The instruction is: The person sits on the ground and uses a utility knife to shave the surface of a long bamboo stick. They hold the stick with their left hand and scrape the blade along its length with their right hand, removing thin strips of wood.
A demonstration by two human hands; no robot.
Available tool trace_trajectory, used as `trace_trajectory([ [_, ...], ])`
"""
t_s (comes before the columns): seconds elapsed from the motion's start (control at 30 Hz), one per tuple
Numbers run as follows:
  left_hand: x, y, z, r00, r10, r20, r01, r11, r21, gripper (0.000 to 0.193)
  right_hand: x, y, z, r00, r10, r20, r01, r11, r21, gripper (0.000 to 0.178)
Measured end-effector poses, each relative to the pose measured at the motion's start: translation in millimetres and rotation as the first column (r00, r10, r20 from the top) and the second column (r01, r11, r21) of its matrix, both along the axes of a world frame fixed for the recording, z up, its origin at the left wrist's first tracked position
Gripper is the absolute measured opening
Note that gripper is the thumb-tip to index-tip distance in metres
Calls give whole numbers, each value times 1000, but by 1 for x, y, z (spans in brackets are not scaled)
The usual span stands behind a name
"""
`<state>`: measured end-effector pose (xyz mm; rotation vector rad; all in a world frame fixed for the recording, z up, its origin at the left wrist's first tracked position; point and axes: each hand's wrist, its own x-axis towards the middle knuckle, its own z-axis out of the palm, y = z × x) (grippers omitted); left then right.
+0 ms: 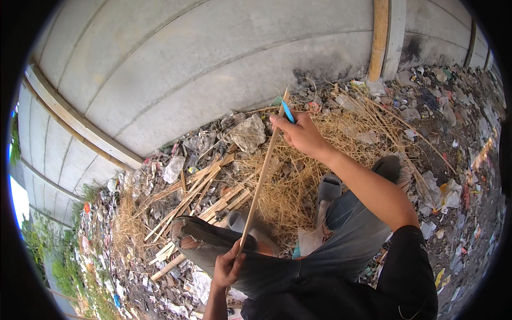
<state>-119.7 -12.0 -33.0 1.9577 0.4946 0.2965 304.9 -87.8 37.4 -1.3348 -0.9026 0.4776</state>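
Note:
A long, thin bamboo strip [262, 173] slants across the middle of the view, its upper end pointing toward the wall. My left hand [229, 265] is closed round its lower end, close to my knee. Up at the far end, my right hand [304, 133] grips a knife with a blue blade [287, 111] and has its thumb against the strip. The knife's handle is hidden inside my fingers. Below the strip lies a heap of pale, curly shavings [298, 197]. Several split bamboo pieces [205, 186] lie on the ground to the left.
A grey concrete panel wall [213, 58] runs along the far side, with a bamboo post [379, 40] upright against it. A large stone [249, 134] sits near its foot. Plastic litter [173, 169] covers the ground around my legs. Green plants [64, 266] grow at far left.

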Motion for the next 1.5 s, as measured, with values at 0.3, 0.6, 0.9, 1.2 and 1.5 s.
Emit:
trace_trajectory([
  [0.3, 73, -16, 19, 989, 146, -21, -147, 984, -104, 36, -72, -19, 11, 741, 230, 631, 52, 917, -396, 62],
  [0.6, 84, -16, 34, 970, 242, 9, -238, 946, 220, 24, -107, -28, -28, 510, 253, 822, 86, 936, -341, 71],
  [0.9, 47, -12, 31, 990, 122, -75, -101, 967, 235, 26, 59, -16, 9, 668, -183, 721, 573, 745, -342, 78],
  [1.2, 36, -5, 35, 977, 212, -28, -197, 943, 268, 29, -20, -26, 27, 737, 1, 676, 306, 891, -335, 73],
  [1.5, 43, -8, 46, 980, 176, -92, -132, 922, 364, 30, -15, -7, 0, 677, 89, 730, 319, 859, -401, 76],
])
